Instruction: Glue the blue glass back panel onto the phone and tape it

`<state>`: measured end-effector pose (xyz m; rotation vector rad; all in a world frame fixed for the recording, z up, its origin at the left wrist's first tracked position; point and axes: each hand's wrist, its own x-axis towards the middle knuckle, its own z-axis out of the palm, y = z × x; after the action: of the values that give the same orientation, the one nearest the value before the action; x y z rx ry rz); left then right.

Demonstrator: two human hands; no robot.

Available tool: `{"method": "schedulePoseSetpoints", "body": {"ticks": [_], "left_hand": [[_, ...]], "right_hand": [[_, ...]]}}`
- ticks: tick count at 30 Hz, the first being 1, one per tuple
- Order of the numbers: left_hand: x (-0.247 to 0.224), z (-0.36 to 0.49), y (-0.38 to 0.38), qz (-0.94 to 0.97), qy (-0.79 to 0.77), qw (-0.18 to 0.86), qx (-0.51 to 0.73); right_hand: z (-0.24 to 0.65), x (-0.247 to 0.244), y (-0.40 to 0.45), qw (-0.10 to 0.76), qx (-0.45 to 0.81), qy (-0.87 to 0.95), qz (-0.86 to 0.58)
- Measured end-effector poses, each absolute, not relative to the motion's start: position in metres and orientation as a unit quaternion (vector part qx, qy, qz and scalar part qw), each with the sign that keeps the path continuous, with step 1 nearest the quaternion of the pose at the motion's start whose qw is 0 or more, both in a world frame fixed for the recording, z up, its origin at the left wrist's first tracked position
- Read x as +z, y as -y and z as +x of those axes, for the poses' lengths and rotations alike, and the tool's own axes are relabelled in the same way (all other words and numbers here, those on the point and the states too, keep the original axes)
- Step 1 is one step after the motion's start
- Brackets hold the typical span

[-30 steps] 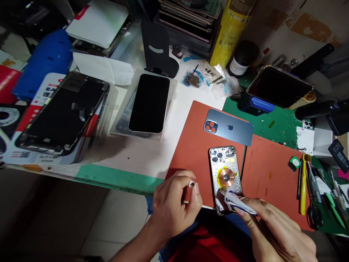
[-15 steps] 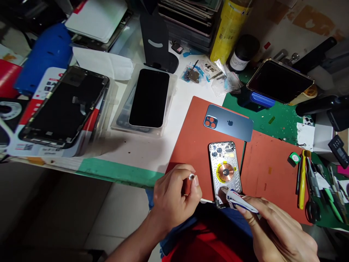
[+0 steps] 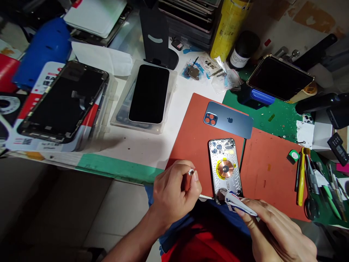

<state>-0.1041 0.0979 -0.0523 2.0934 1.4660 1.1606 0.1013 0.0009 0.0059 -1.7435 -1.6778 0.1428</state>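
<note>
My right hand (image 3: 275,225) grips a white and blue glue tube (image 3: 238,204), its nozzle pointing at the lower end of an opened phone (image 3: 231,183). Whether the tip touches the metal I cannot tell. The phone lies back side up, showing a copper charging coil and camera lenses. My left hand (image 3: 174,189) is closed at the phone's left, pinching a small white cap (image 3: 191,172) between thumb and forefinger. Beyond the phone rests a blue back glass (image 3: 230,119) with a camera cutout and a logo.
Under the phone is a red-brown mat (image 3: 185,134). At the left lie a phone screen assembly (image 3: 64,103) and a black-screened phone (image 3: 149,94) on a clear case. Tools, among them a yellow-handled brush (image 3: 301,178), lie at the right. A propped phone (image 3: 280,77) stands behind.
The camera view has shifted slightly, so the bench appears a little higher. Both hands keep nearly the same pose, the tube still over the phone's lower end.
</note>
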Motion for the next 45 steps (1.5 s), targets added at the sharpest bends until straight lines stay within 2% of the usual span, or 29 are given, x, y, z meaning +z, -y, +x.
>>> {"method": "schedulePoseSetpoints", "body": {"ticks": [10,14,20,25,31,37,45], "left_hand": [[-0.052,-0.104,-0.097,0.736,-0.522,0.162,0.399],[-0.052,-0.104,-0.097,0.735,-0.523,0.158,0.402],[-0.053,-0.103,-0.097,0.735,-0.522,0.152,0.406],[-0.055,-0.102,-0.098,0.736,-0.517,0.145,0.413],[-0.056,-0.102,-0.097,0.737,-0.517,0.138,0.413],[-0.055,-0.101,-0.096,0.734,-0.525,0.133,0.408],[-0.052,-0.100,-0.096,0.734,-0.534,0.132,0.398]], "right_hand": [[0.092,0.005,0.008,0.363,0.065,0.604,-0.706],[0.095,0.007,0.009,0.327,0.070,0.650,-0.682],[0.090,0.006,0.013,0.347,0.063,0.598,-0.720],[0.097,0.008,0.014,0.347,0.070,0.621,-0.700],[0.123,0.011,0.015,0.274,0.088,0.725,-0.626],[0.099,0.010,0.014,0.355,0.069,0.609,-0.706],[0.100,0.009,0.019,0.349,0.059,0.609,-0.709]]}}
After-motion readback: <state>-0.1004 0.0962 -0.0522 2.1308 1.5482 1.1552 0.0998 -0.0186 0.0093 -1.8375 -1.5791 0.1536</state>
